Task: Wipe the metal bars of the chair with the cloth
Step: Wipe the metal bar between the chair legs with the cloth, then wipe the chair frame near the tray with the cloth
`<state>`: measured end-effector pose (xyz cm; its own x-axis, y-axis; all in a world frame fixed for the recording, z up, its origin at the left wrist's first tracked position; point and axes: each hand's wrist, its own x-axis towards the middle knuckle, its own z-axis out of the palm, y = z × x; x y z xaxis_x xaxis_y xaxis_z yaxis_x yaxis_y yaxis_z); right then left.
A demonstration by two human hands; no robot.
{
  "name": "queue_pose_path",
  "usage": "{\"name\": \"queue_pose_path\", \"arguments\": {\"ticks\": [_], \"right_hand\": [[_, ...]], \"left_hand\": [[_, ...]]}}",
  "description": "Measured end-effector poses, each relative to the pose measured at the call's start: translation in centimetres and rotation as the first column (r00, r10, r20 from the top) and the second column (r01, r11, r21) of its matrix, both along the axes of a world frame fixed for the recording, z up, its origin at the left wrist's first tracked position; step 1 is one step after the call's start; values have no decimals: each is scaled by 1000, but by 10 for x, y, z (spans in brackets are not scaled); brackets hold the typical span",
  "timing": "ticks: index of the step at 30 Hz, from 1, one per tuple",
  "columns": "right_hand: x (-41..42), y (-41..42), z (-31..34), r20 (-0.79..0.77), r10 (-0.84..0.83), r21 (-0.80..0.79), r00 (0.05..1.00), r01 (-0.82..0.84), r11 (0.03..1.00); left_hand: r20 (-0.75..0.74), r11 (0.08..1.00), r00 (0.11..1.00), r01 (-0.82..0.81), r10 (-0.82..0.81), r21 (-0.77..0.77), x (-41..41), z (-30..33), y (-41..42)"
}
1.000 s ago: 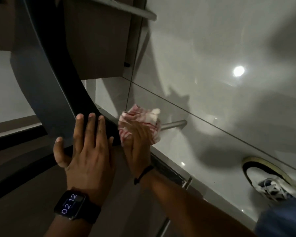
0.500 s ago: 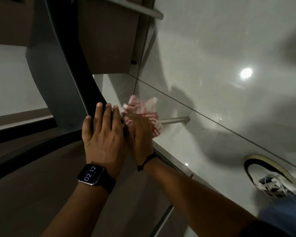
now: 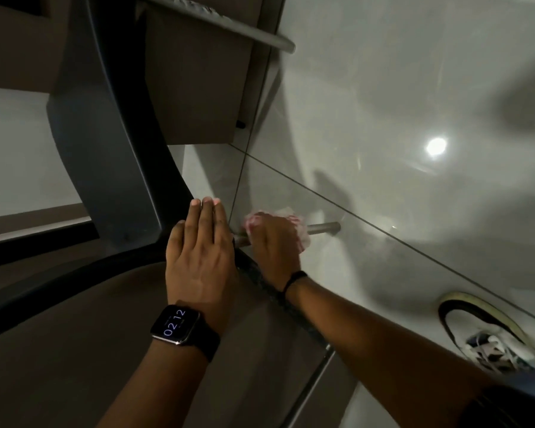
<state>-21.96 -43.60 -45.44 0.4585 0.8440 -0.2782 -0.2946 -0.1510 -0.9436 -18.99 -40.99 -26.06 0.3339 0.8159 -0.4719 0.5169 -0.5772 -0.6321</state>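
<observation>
Right hand (image 3: 274, 242) closed around a red-and-white cloth (image 3: 294, 225), fingers curled so that the cloth is bunched against a horizontal metal bar (image 3: 323, 227) of the chair. Bar's free end shows bare just beyond the cloth, above the glossy tiled floor (image 3: 383, 103); its other end meets the chair's dark frame (image 3: 112, 143) just beside the left hand (image 3: 203, 254). Left hand lies flat and spread on the frame, fingers (image 3: 207, 217) straight and close together, gripping nothing. Smartwatch (image 3: 175, 325) on the left wrist; thin dark band (image 3: 294, 281) on the right wrist. White sneaker (image 3: 488, 332) on the floor, well apart from the bar, toward the lower right.
</observation>
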Motion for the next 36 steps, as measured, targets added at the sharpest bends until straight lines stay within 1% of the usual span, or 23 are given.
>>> {"name": "queue_pose_path", "arguments": {"ticks": [1, 2, 4, 5, 6, 8, 10, 13, 15, 17, 18, 19, 20, 21, 22, 23, 25, 28, 30, 32, 34, 36], "right_hand": [[-9, 6, 13, 23, -54, 56, 998, 53, 997], [-16, 10, 19, 60, -86, 75, 994, 82, 994], [-15, 7, 10, 117, -87, 62, 989, 80, 995], [-8, 3, -2, 89, -58, 24, 994, 57, 998], [1, -3, -16, 51, -10, -41, 999, 12, 999], [17, -13, -40, 30, 136, -159, 990, -130, 979], [24, -20, -54, 20, 283, -186, 959, -274, 943], [23, -39, -48, -13, 423, -206, 906, -417, 885], [24, -56, -42, -40, 489, -213, 871, -485, 848], [31, -73, -40, 3, 548, -301, 836, -522, 798], [36, -81, -39, 1, 553, -323, 833, -523, 789], [42, -89, -36, -54, 521, -304, 852, -512, 804], [51, -93, -31, -181, 431, -256, 884, -466, 847], [65, -94, -21, -352, 300, -218, 887, -390, 895], [81, -92, -12, -483, 166, -226, 860, -306, 925], [101, -83, -2, -542, 54, -251, 839, -223, 942], [141, -54, 15, -517, -72, -296, 853, -100, 950], [193, 28, 40, -398, -224, -303, 889, 103, 947], [219, 90, 57, -312, -335, -264, 889, 258, 930], [235, 149, 72, -284, -418, -182, 863, 380, 907], [246, 202, 83, -266, -474, -156, 839, 447, 881], [250, 246, 94, -195, -501, -148, 843, 479, 865]], "left_hand": [[-1, 1000, 1000, 21, -21, 2, 0, -1, 1], [7, 999, 999, 35, -35, 10, 1, -2, 1], [10, 998, 999, 49, -49, 28, 0, -4, 2], [5, 998, 999, 52, -52, 33, -1, -5, 2], [-4, 998, 999, 52, -52, 37, -3, -5, 3], [-16, 998, 999, 32, -31, 47, -4, -8, 1], [-16, 999, 1000, 1, 0, 44, -2, -11, -3], [-23, 1000, 1000, -9, 8, -7, 8, -13, -6], [29, 1000, 1000, 2, -2, -14, 21, -13, -1], [129, 999, 991, 22, -25, 26, 41, -12, 13], [173, 998, 984, 38, -47, 53, 53, -12, 24], [198, 996, 978, 52, -66, 74, 64, -11, 35], [212, 995, 974, 66, -81, 81, 77, -9, 51], [218, 994, 972, 77, -91, 74, 90, -7, 68], [217, 995, 972, 82, -94, 64, 102, -5, 85], [216, 994, 971, 89, -99, 56, 114, -3, 104], [216, 992, 969, 111, -122, 61, 133, 1, 139], [229, 988, 962, 134, -148, 76, 152, 4, 188], [217, 985, 961, 160, -172, 69, 162, 4, 216], [191, 983, 965, 172, -180, 58, 168, 3, 243], [170, 984, 969, 172, -178, 49, 174, 5, 267], [134, 989, 980, 149, -149, 14, 177, 12, 291]]}}
